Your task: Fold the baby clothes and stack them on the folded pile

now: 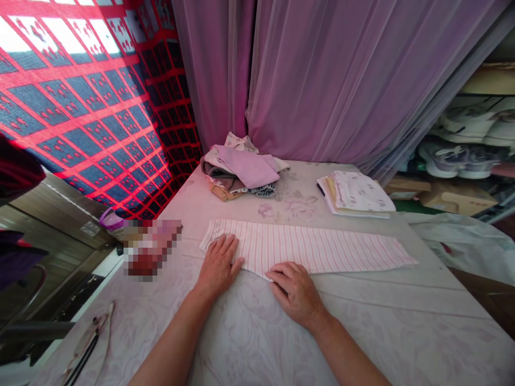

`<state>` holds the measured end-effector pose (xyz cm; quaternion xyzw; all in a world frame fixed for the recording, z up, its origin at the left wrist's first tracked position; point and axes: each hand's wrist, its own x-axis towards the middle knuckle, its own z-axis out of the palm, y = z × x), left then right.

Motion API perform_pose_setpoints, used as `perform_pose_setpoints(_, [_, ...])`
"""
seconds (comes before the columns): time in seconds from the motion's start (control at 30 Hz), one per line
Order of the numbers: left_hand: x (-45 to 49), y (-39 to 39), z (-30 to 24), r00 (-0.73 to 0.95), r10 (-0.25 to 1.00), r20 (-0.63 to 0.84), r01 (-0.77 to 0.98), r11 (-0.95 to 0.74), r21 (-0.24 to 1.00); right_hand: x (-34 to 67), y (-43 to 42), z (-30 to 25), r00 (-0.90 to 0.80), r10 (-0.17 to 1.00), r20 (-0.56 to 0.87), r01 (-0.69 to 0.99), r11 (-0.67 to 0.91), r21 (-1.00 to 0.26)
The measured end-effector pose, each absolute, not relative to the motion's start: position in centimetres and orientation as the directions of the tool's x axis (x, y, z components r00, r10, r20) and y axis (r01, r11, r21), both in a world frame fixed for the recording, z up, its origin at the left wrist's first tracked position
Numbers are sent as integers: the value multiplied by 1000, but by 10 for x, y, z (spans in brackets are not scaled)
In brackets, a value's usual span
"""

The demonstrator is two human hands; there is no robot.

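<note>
**Left hand [219,265] and right hand [295,292] lie open on a striped garment [325,251]**

The garment, pink stripes on white, is folded into a long, flat strip. It lies across the middle of a bed with a pale floral sheet [374,327], running from about 9 o'clock to 3 o'clock in front of the person. Neither hand grips anything. The left hand rests palm down with its fingers spread over the strip's left part. The right hand, also palm down, sits at the strip's near edge, with its fingertips [277,274] on the fabric.

At 12 o'clock from the strip, a loose pile of clothes [241,166] sits at the bed's far edge, with a lilac piece on top. At 1 o'clock lies a stack of folded papers or cloths [356,194], its exact material hard to tell. A pixelated object [152,249] sits just beside the strip's left end at 9 o'clock. Spectacles [86,343] lie at the bed's near left corner, around 7 o'clock. A sheer purple curtain [322,69] hangs behind the bed, and a red-and-blue patterned panel [80,107] fills the upper left. Shoes [462,150] sit on a shelf at 2 o'clock, above a cardboard box [458,198].
</note>
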<state>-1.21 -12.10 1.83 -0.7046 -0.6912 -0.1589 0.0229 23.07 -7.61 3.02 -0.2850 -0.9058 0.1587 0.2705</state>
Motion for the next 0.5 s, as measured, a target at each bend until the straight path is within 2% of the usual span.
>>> perform_pose_setpoints(0.23, [-11,-121,19,-11,969,246,986,-30,163,232,-76,28,-714,560,421,414,822,-391])
perform_pose_setpoints(0.5, [-10,-121,21,-14,971,238,987,-24,156,231,-77,29,-707,570,419,438,818,-373])
